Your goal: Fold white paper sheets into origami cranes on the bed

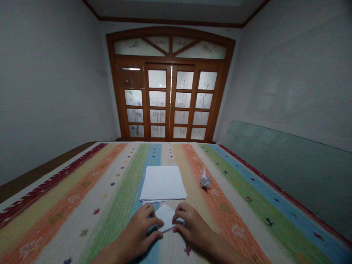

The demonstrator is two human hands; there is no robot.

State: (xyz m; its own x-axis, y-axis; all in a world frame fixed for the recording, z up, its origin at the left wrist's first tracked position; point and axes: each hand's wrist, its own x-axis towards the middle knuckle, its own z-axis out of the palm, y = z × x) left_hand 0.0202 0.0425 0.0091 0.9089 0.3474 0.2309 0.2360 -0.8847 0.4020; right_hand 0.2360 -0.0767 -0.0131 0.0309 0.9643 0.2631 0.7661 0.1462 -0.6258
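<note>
Between my two hands is a small folded piece of white paper [166,216], with a point facing away from me. My left hand [141,225] has its thumb and fingers on the paper's left edge. On the opposite edge, my right hand [191,222] pinches the paper between thumb and curled fingers. Just beyond the fingertips lies a stack of white paper sheets [163,183], its edges slightly uneven. A folded paper crane [205,180] stands to the right of the stack.
A striped, multicoloured cloth [110,205] covers the table. Along the right side rises a pale green panel [280,161]. Wooden doors with glass panes [170,102] close off the far end, between plain walls.
</note>
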